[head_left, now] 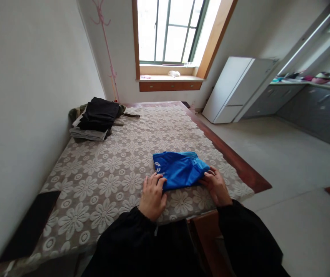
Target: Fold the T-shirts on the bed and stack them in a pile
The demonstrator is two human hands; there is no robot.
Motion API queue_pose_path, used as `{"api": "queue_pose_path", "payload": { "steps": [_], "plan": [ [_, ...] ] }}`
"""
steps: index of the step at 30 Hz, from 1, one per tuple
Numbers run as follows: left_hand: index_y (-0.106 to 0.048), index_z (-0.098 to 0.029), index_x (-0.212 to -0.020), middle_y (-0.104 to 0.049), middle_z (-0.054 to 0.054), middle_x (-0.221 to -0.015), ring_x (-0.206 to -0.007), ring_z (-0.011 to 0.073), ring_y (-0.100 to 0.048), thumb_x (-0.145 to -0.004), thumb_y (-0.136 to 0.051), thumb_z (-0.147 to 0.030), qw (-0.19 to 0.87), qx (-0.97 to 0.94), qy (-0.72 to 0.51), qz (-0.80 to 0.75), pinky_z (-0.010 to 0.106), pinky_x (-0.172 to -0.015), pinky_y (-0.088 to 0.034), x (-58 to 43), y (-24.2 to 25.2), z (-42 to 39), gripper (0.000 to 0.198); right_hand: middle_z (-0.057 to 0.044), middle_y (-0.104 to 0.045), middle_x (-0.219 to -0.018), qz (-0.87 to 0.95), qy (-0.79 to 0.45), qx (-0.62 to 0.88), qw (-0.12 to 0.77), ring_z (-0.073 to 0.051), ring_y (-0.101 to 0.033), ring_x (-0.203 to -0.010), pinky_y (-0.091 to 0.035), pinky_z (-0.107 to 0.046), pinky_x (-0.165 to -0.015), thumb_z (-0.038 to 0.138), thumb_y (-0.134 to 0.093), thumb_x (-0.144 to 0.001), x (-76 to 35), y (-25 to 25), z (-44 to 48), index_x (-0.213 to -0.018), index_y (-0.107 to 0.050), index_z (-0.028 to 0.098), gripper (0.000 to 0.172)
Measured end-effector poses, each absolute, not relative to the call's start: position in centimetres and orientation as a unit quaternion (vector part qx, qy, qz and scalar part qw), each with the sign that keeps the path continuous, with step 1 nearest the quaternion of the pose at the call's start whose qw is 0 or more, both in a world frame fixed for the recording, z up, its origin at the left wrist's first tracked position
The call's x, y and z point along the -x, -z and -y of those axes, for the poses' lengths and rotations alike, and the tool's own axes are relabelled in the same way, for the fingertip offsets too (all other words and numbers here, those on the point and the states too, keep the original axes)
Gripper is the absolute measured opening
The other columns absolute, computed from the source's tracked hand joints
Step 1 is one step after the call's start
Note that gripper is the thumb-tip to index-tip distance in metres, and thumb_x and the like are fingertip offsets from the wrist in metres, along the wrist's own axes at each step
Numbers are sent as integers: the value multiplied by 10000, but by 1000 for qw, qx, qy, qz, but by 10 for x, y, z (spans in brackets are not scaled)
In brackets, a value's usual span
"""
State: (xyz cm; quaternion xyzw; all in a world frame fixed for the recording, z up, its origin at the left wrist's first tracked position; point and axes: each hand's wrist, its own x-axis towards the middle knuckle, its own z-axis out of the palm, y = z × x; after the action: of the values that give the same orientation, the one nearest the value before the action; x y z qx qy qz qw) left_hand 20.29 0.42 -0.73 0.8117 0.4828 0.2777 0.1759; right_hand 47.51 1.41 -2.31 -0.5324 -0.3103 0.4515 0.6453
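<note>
A folded blue garment [180, 171] with a white printed logo and a lighter blue strip lies on the flower-patterned cloth [104, 209] in front of me. My left hand [152, 195] is at its near left corner, fingers curled over the edge beside the logo. At the right end, my right hand [215, 185] pinches the fabric between thumb and fingers. Part of the garment's right edge is hidden by those fingers. Its top surface is slightly wrinkled.
A stack of folded dark and grey clothes [98, 115] sits at the back left by the wall. A black flat panel [30, 227] lies at the front left. Beyond are a pink coat rack [107, 46], a window [170, 30] and a white fridge [236, 90].
</note>
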Motion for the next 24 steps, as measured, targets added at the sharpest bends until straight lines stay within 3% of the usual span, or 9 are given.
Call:
{"api": "queue_pose_path", "payload": {
  "steps": [3,6,12,17,21,24],
  "plan": [
    [-592,-253,-1080,-579,59,-1246,-1249,262,-492,-808,-605,-97,177,-810,-264,-492,494,-1099,-364,-203,9,-6,314,10,-647,-973,341,-459,570,589,-179,-658,-773,-625,-297,-585,370,-809,-709,-492,27,-15,-1246,-473,307,636],
    [-619,-247,-983,-602,52,-1147,-1127,250,-535,-847,-602,-143,169,-805,-252,-510,423,-964,-440,-201,6,-8,173,-7,-669,-939,388,-464,601,523,-182,-650,-701,-599,-282,-509,408,-798,-729,-504,21,-25,-1345,-402,304,739],
    [-633,-253,-920,-653,17,-978,-979,217,-577,-904,-577,-176,162,-799,-231,-531,361,-843,-428,-197,10,-8,97,-15,-684,-905,506,-446,620,401,-132,-573,-543,-464,-226,-400,441,-738,-766,-526,20,-33,-1297,-503,265,606],
    [-617,-245,-899,-674,7,-941,-963,214,-592,-870,-594,-146,174,-787,-229,-546,352,-821,-410,-194,13,-5,106,-36,-696,-947,591,-333,642,357,-188,-648,-749,-536,-294,-628,425,-669,-807,-530,27,-31,-1201,-631,246,435],
    [-601,-237,-872,-677,7,-922,-940,211,-595,-847,-592,-145,174,-782,-226,-555,357,-824,-405,-194,13,-4,96,-37,-712,-952,637,-277,649,311,-217,-651,-809,-534,-351,-739,409,-624,-830,-525,22,-36,-1217,-656,255,418],
    [-612,-240,-886,-683,6,-916,-938,210,-599,-829,-589,-135,173,-780,-223,-558,358,-822,-403,-194,14,-3,121,-55,-722,-1062,652,-264,646,296,-242,-663,-895,-533,-370,-796,403,-614,-837,-521,18,-40,-1244,-653,257,434]
  ]
}}
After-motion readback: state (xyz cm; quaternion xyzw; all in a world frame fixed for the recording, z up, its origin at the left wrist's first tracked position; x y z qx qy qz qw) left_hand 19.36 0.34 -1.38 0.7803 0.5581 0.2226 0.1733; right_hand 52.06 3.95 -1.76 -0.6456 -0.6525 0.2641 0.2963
